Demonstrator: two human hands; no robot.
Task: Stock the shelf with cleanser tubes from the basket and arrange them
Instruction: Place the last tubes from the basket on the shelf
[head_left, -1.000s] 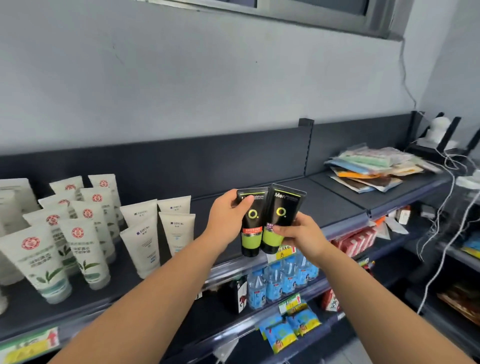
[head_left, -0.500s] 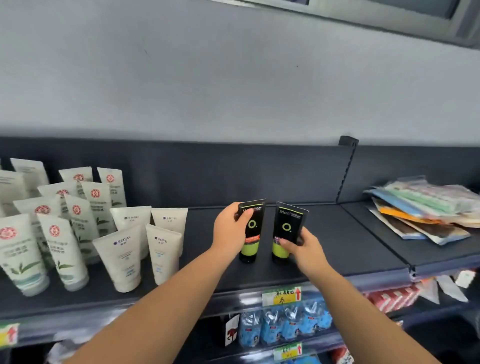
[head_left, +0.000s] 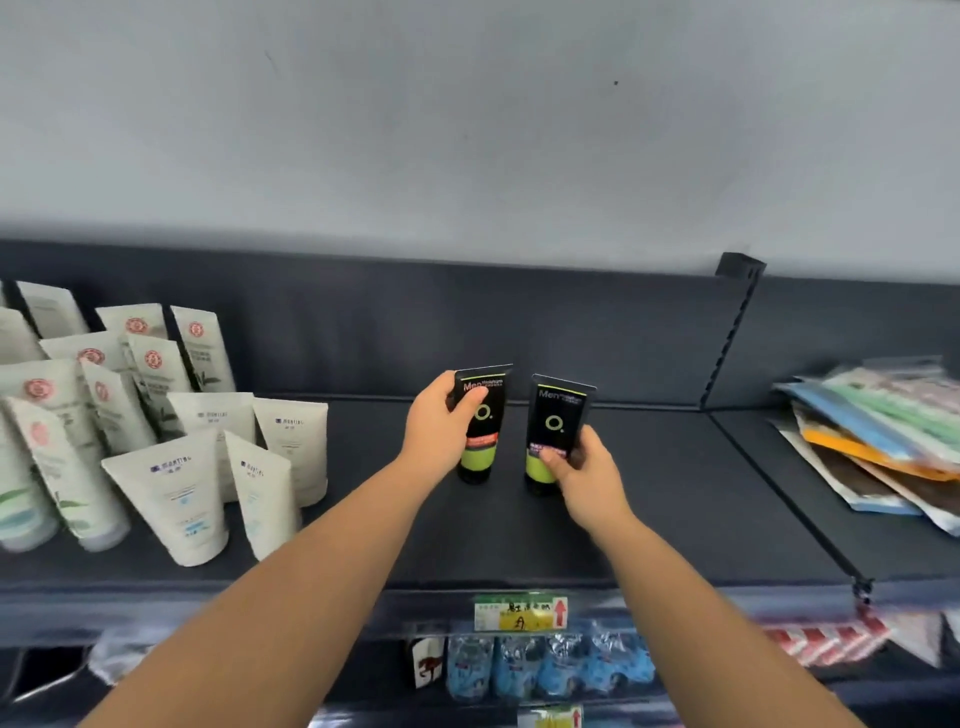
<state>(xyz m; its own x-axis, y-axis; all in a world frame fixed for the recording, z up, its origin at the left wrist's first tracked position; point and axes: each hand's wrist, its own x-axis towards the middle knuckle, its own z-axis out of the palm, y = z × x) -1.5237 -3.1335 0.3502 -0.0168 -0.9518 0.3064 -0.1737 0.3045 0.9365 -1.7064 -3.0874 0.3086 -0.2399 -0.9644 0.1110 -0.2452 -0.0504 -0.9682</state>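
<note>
Here's the long dark grey metal shelf (head_left: 675, 519), and its open middle stretch is where the action has landed. To the left stands the crowd of white plastic cleanser tubes with red and blue logos (head_left: 171, 493), cap-down in loose rows; far right, well apart, lies a heap of flat coloured packets (head_left: 872, 436). A second ago both black tubes were up in the air, pressed side by side out in front of the shelf edge. Now they're down! The left hand (head_left: 441, 426) wraps its fingers and thumb round the upper half of the black tube with the lime-green band and red stripe (head_left: 480, 452). The right hand (head_left: 582, 467) pinches the lower part of its twin, the black-and-lime tube with a purple stripe (head_left: 553, 421). Both stand upright with a clear gap between them, caps apparently on the deck (contact itself is hard to confirm from this angle). By my reading, two more tubes are as good as stocked: only letting go and squaring them up remains. Below, the small yellow-green price label (head_left: 519, 613) sits on the front rail almost under them. The basket is out of view.
</note>
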